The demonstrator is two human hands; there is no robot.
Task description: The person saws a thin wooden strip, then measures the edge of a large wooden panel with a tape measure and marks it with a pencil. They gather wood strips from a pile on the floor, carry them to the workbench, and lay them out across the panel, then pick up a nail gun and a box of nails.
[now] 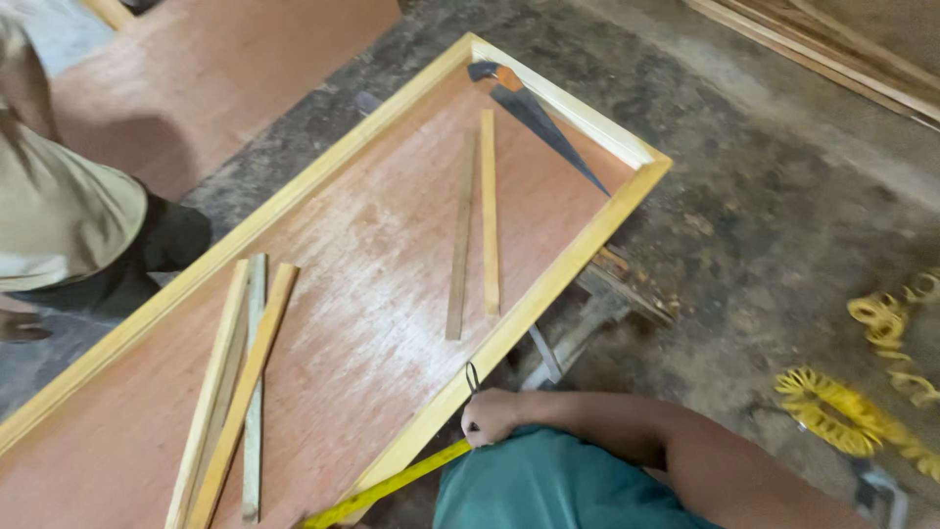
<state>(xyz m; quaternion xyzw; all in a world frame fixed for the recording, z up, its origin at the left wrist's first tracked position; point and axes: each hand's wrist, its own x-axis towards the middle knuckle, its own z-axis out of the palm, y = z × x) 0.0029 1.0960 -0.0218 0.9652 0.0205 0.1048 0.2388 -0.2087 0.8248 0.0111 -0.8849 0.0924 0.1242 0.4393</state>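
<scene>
So the big thing here is a door panel, reddish plywood with a pale wooden frame running round its edge, lying flat and angled across the view above a rough concrete floor.

Only one of the person's hands shows up, and by the way the arm comes in it looks like the right hand. It sits right at the near long side of the frame, fist closed, clenched on the end of a yellow tape measure whose blade runs along the outside of that frame edge toward the bottom of the shot. A small dark loop sticks up just above the knuckles. The left hand isn't in the picture at all.

On the panel itself: two thin wooden strips lie side by side near the middle, and a bundle of three more strips sits toward the lower left end. A hand saw with a dark blade rests in the far corner, leaning along the inside of the frame.

Past the panel's left side another person in a light shirt stands next to a second reddish board. To the right of the panel, coiled yellow hose lies on the floor.
</scene>
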